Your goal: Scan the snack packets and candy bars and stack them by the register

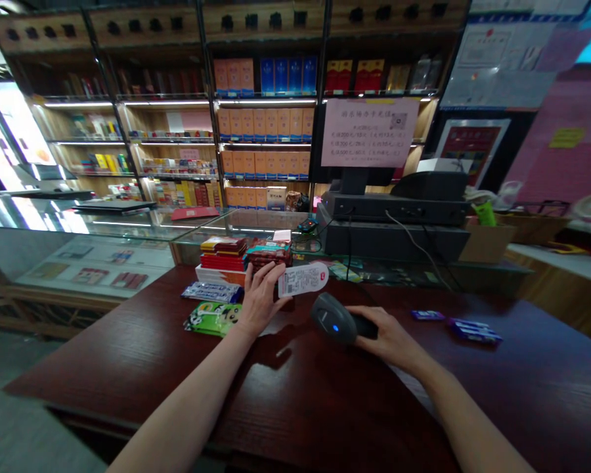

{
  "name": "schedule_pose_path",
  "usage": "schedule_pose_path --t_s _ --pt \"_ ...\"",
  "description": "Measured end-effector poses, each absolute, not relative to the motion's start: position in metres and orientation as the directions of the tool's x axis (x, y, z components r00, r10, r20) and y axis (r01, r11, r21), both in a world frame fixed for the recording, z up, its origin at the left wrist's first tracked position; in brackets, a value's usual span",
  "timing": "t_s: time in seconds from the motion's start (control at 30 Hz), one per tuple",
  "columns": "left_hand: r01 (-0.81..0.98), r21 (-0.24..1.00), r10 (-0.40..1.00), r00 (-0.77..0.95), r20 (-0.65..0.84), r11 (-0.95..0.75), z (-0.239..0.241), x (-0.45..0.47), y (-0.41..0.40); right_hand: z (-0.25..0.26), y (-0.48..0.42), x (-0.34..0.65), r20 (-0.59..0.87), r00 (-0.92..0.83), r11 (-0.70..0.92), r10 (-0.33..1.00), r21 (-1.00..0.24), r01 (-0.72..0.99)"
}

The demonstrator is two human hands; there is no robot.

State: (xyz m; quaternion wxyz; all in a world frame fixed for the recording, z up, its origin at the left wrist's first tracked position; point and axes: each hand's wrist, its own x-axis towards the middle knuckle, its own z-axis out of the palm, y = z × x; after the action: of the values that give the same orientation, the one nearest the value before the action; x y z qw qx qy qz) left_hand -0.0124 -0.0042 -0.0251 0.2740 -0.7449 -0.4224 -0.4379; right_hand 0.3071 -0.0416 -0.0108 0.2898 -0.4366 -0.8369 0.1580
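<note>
My left hand point(260, 297) grips a small white and red packet point(303, 278), held up with its printed barcode side facing me. My right hand point(389, 336) is wrapped round the handle of a black barcode scanner point(335, 319), whose head shows a blue light and points left toward the packet. Both hands hover just above the dark red wooden counter point(300, 401). Close to my left hand lie a green snack packet point(211, 318) and a blue-white packet point(211, 292).
Stacked red and brown boxes point(246, 255) sit behind my left hand. Blue packets point(473, 330) lie at the right. A black register terminal point(394, 220) with a pink notice stands on the glass display case point(103, 256). Shelves of boxed goods fill the back wall.
</note>
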Motion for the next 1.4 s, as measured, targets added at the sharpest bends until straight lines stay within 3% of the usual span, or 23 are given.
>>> schedule_pose_path --t_s 1.03,1.4 --pt "0.848 -0.048 0.386 0.29 0.876 -0.528 -0.023 -0.008 -0.005 -0.003 -0.048 0.306 0.296 -0.469 0.552 0.832 -0.528 0.645" --pt "0.849 -0.027 0.374 0.26 0.89 -0.528 -0.021 -0.012 -0.008 -0.014 -0.033 0.327 0.192 -0.475 0.502 0.859 -0.504 0.703"
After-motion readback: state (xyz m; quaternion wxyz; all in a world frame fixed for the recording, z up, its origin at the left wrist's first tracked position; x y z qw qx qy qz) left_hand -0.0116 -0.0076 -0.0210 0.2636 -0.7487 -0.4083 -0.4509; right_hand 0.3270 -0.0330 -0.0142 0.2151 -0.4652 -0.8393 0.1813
